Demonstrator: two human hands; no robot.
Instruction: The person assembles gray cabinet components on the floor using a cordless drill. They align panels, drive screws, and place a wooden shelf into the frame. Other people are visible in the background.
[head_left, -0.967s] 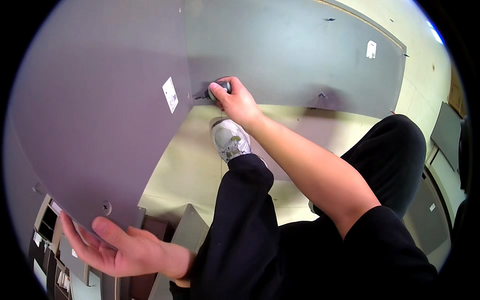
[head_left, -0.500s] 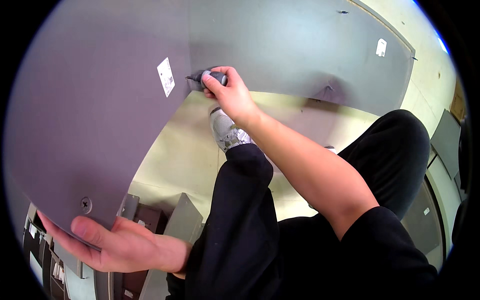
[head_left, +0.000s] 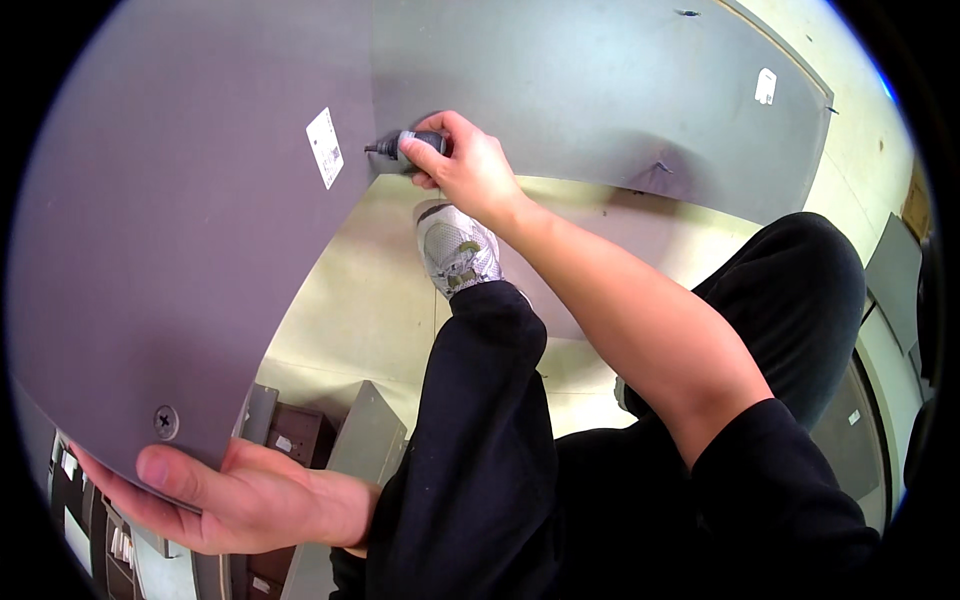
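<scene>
- The right hand (head_left: 468, 165) is closed round a small dark screwdriver (head_left: 408, 146), fingers wrapped on its handle, thumb on top.
- The screwdriver lies roughly level, its tip pointing left into the corner where the two grey panels meet, just right of a white sticker (head_left: 325, 148); whether the tip sits on a screw there cannot be told.
- The left panel (head_left: 180, 230) is large, flat and grey (its edges bend with the lens), and fills the upper left of the view.
- The left hand (head_left: 235, 495) holds that panel's lower edge from beneath: palm up, fingers spread flat under it, thumb lying along the edge.
- A cross-head screw (head_left: 165, 421) sits in the panel just above that thumb.
- The far panel (head_left: 600, 90) stands behind the right hand, with a small white tag (head_left: 765, 85) near its upper right and a dent low on its face.
- Below the right hand a grey shoe (head_left: 456, 248) rests on the pale floor (head_left: 350, 310), the leg in black trousers.
- Dark brown and grey parts (head_left: 300, 440) lie at the lower left, near the left hand.
</scene>
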